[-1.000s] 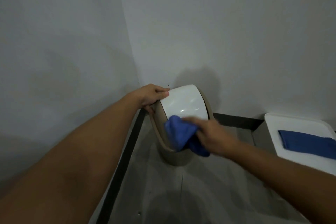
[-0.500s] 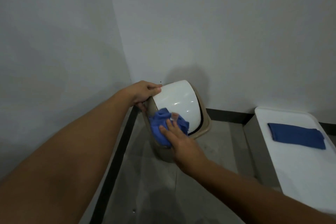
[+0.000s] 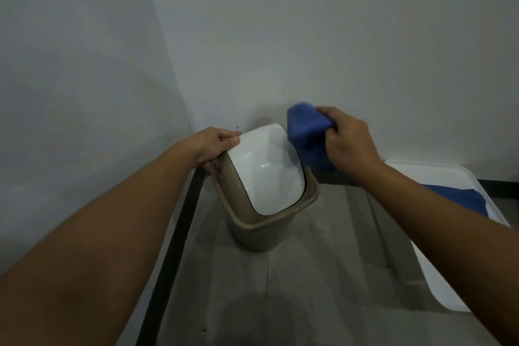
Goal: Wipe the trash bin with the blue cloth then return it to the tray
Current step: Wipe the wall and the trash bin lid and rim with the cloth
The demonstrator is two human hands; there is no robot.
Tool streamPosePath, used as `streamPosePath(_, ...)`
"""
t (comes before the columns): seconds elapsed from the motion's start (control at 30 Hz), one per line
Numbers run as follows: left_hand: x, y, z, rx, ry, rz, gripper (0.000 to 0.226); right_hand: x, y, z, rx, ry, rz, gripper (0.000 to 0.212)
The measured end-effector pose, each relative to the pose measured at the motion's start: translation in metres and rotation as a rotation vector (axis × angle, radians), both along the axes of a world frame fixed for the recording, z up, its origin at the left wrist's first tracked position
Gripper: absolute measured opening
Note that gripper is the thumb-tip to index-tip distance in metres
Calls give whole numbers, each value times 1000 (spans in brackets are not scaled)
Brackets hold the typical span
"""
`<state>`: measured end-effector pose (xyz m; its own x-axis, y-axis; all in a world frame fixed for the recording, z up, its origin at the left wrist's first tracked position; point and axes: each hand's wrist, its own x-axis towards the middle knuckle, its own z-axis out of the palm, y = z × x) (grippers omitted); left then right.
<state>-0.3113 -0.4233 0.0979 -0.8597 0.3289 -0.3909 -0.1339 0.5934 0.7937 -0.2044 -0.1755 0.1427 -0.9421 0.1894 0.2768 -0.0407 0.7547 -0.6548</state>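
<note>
A small tan trash bin [image 3: 258, 230] with a glossy white swing lid [image 3: 264, 174] stands on the floor in the room's corner. My left hand [image 3: 216, 146] grips the bin's upper left rim, thumb on the lid's edge. My right hand [image 3: 348, 140] holds a bunched blue cloth [image 3: 309, 135] against the lid's upper right corner and the bin's right side. A white tray [image 3: 449, 177] lies on the floor at the right, partly hidden by my right forearm.
A second blue cloth [image 3: 466, 199] lies flat in the tray. White walls meet just behind the bin, with a dark baseboard [image 3: 174, 236] along the left wall. Grey plank floor stretches in front of the bin.
My right hand has carried the cloth from the lid's lower left front up and across to its upper right corner. My left hand has kept its grip on the rim.
</note>
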Motion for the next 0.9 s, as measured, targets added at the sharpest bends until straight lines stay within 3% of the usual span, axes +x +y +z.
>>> streamPosePath(0.07, 0, 1, 0, -3, -6, 6, 42, -10, -12, -4, 1, -33, -4, 45)
streamPosePath(0.23, 1, 2, 0, -5, -17, 8, 44, 12, -62, -66, 278, -371, 42, 61)
streamPosePath(0.47, 1, 2, 3, -4, -15, 8, 43, 65, -88, -89, 174, -456, -5, 51)
streamPosePath(0.63, 3, 2, 3, 6, -3, 4, 42, 48, -99, -72, -255, -520, -141, 36)
streamPosePath(0.73, 3, 1, 2, 5, -6, 14, 42, 38, -112, -67, -384, -616, -190, 37)
streamPosePath(0.9, 2, 1, 2, -28, 1, 2, 40, 34, -119, -60, -705, -587, -217, 33)
